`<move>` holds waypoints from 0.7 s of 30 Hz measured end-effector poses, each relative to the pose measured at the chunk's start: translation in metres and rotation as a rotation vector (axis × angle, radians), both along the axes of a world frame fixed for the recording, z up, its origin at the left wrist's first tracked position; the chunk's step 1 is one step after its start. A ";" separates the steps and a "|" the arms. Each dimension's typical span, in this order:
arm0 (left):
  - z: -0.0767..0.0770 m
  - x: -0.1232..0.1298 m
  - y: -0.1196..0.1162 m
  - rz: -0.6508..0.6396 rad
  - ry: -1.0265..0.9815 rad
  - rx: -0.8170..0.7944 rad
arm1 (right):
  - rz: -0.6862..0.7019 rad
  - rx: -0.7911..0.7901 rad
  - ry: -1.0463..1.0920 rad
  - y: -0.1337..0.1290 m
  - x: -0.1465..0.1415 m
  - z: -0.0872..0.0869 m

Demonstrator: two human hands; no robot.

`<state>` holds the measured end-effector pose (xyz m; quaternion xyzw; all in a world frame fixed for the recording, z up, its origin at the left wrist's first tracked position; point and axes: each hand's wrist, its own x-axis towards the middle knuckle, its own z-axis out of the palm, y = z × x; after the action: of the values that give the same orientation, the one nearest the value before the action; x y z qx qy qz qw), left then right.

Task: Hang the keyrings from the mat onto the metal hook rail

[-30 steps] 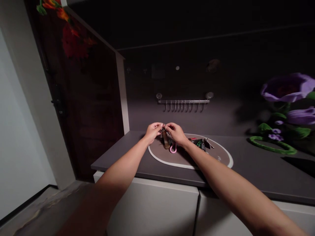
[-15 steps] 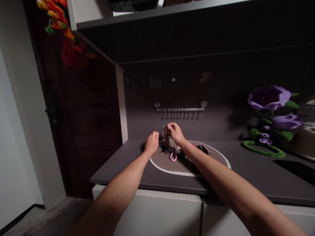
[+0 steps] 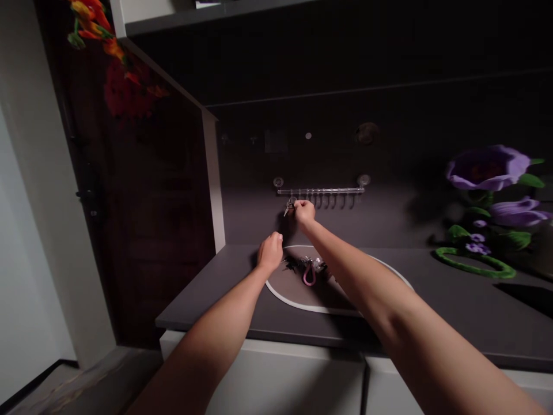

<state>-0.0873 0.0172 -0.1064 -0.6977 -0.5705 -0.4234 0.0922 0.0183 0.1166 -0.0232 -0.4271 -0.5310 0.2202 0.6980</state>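
Note:
My right hand [image 3: 306, 211] is raised in front of the wall, just under the left part of a clear hook rail [image 3: 322, 191]. Its fingers pinch a bunch of keys [image 3: 289, 206]; a metal ring and a key show left of the fingertips. My left hand [image 3: 271, 252] is lower, closed, over the left edge of an oval mat [image 3: 298, 304] with a white rim. Its inner side is hidden, so I cannot make out anything in it. Between my arms, a pink loop [image 3: 309, 275] and dark keys [image 3: 290, 264] lie on the mat.
Purple artificial flowers [image 3: 490, 170] with a green ring base [image 3: 470, 266] stand at the right of the dark counter [image 3: 211, 288]. A cabinet [image 3: 159, 29] overhangs above. A dark door [image 3: 151, 230] is at the left, with orange flowers [image 3: 97, 31] in front.
My right hand has risen from just above the mat to the rail, carrying the keys. The left hand has barely moved, and the view has shifted slightly.

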 end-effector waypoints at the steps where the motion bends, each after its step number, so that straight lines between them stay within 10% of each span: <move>1: 0.000 0.000 0.000 -0.001 0.002 -0.005 | -0.017 -0.032 0.021 0.001 -0.001 0.000; 21: -0.001 -0.005 0.003 -0.051 -0.042 -0.002 | 0.152 0.011 -0.155 0.006 0.013 -0.033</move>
<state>-0.0923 0.0198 -0.1070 -0.7029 -0.5548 -0.4397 0.0687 0.0313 0.1227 -0.0558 -0.3975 -0.6155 0.2361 0.6383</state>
